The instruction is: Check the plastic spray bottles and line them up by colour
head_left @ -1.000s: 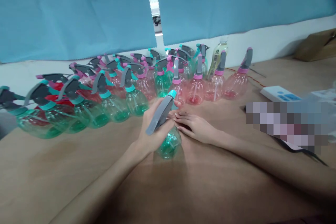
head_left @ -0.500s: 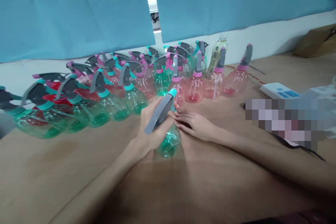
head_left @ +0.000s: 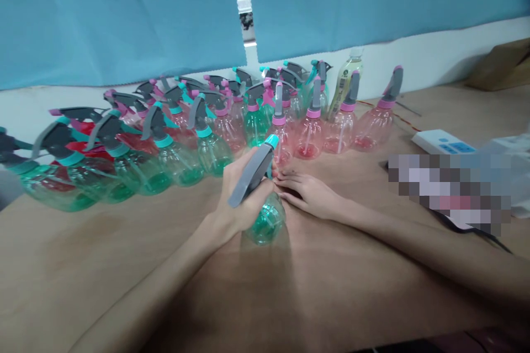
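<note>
A green spray bottle (head_left: 267, 219) with a grey trigger head and turquoise nozzle stands on the table in front of me. My left hand (head_left: 241, 193) is wrapped round its neck, under the grey head. Just to the right, my right hand (head_left: 308, 194) lies low with its fingers stretched toward the bottle; whether the fingertips touch it is hidden behind the bottle and the left hand. Beyond the hands stand pink spray bottles (head_left: 309, 135) with grey heads. A row of green spray bottles (head_left: 181, 161) leans across the left side.
A drink bottle (head_left: 346, 80) stands behind the pink bottles. On the right are a white box with blue buttons (head_left: 443, 142), a blurred-out flat object (head_left: 451, 193) and clear plastic (head_left: 517, 168). A brown cardboard box (head_left: 499, 66) sits against the wall. The brown tabletop (head_left: 351, 298) spreads in front.
The view has shifted slightly. My left hand keeps its grip on the green spray bottle, and my right hand stays beside it, almost unmoved.
</note>
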{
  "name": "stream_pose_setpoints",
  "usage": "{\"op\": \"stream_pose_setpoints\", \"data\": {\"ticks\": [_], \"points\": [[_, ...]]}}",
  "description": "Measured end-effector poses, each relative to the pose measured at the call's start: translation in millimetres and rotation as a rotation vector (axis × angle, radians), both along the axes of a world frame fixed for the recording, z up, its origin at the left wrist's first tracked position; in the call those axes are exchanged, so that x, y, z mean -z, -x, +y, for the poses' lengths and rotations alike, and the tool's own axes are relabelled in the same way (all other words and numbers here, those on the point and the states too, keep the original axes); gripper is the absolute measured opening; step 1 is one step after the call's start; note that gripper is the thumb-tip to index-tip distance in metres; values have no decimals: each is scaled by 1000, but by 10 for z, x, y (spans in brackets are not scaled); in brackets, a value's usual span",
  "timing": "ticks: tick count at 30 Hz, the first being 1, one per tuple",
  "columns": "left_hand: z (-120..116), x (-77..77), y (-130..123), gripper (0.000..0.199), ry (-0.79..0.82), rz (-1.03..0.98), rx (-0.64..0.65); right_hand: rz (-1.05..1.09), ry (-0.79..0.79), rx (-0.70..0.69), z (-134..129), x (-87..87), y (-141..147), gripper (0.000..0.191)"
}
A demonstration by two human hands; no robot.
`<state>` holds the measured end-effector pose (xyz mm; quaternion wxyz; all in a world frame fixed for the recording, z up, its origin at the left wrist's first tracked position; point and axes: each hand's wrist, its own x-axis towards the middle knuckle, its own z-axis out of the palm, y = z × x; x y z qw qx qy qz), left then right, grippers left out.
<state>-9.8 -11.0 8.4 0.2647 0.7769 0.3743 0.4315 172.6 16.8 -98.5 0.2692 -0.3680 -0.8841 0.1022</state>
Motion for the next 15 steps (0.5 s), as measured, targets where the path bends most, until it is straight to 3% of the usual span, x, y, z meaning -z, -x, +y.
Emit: {"op": "stream_pose_setpoints", "data": {"ticks": [6, 11, 15], "points": [[9, 23, 3, 5, -6, -45, -9, 4, -18, 12, -6, 12, 1, 36], [-1, 69, -8, 27, 9, -62, -29, 22, -17, 8, 5, 15, -4, 35], [-13, 70, -24, 32, 2, -67, -35, 16, -9, 5, 21, 23, -14, 34]]}}
